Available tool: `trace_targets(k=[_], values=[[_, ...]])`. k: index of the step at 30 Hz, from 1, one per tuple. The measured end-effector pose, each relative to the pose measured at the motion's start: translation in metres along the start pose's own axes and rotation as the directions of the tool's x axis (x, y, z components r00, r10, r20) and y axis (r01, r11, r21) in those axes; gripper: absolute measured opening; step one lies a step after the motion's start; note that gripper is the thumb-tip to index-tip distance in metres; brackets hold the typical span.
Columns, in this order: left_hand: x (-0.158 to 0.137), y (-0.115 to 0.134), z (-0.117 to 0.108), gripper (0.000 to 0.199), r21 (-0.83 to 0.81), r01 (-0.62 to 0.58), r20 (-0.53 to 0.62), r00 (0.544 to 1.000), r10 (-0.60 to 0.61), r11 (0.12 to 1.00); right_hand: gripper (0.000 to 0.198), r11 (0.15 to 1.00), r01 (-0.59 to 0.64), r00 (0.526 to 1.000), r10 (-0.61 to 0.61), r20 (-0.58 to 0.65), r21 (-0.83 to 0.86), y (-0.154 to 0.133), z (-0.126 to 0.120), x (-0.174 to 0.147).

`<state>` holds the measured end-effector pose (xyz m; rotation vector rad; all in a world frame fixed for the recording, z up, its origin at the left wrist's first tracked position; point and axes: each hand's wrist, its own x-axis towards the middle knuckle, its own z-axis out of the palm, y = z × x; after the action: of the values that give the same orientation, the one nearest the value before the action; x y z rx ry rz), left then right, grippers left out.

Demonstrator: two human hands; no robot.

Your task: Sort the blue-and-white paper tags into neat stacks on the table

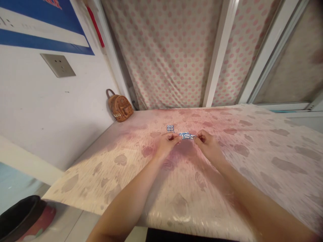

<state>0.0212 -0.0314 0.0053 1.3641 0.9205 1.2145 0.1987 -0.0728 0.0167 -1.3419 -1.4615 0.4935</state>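
My left hand (168,143) and my right hand (207,144) face each other over the middle of the table. Between their fingertips stretches a small flat blue-and-white piece (187,135), patterned with white rectangles edged in blue. The left thumb and fingers pinch its left end, the right ones its right end. A similar blue-and-white piece (170,128) lies flat on the table just beyond my left hand. Part of another such piece shows right behind the left fingers, mostly covered. What exactly these pieces are is too small to make out.
A patterned plastic tablecloth (179,203) covers the table. At its far left corner a small brown backpack-shaped bag (121,107) leans by the wall. Dotted curtains (171,53) hang behind the table. On the floor at lower left stands a dark-rimmed bin (41,215).
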Motion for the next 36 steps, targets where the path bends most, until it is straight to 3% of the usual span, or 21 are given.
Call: trace_targets(k=[10,17,22,27,36], values=[[0.001,-0.008,0.002,0.033,-0.011,0.002,0.046,0.999,-0.002,1.000,0.020,0.999,0.052,0.998,-0.051,0.026,-0.011,0.003,0.006,-0.003],[-0.002,0.001,0.002,0.027,-0.006,0.027,0.059,0.998,-0.027,1.000,0.015,0.998,0.057,0.998,-0.056,0.029,-0.033,0.011,0.006,-0.001],[-0.004,0.008,0.001,0.027,-0.022,0.024,0.090,0.996,-0.021,0.999,0.048,0.971,0.208,0.971,-0.192,0.141,-0.114,0.011,0.003,0.001],[-0.004,0.008,0.000,0.026,-0.041,0.017,0.118,0.993,-0.012,0.999,0.034,0.931,0.313,0.940,-0.276,0.198,-0.188,0.007,0.002,0.000],[-0.004,0.009,0.000,0.031,-0.045,0.068,0.157,0.986,-0.060,0.997,0.026,0.939,0.307,0.941,-0.277,0.192,-0.153,0.003,0.002,-0.001]])
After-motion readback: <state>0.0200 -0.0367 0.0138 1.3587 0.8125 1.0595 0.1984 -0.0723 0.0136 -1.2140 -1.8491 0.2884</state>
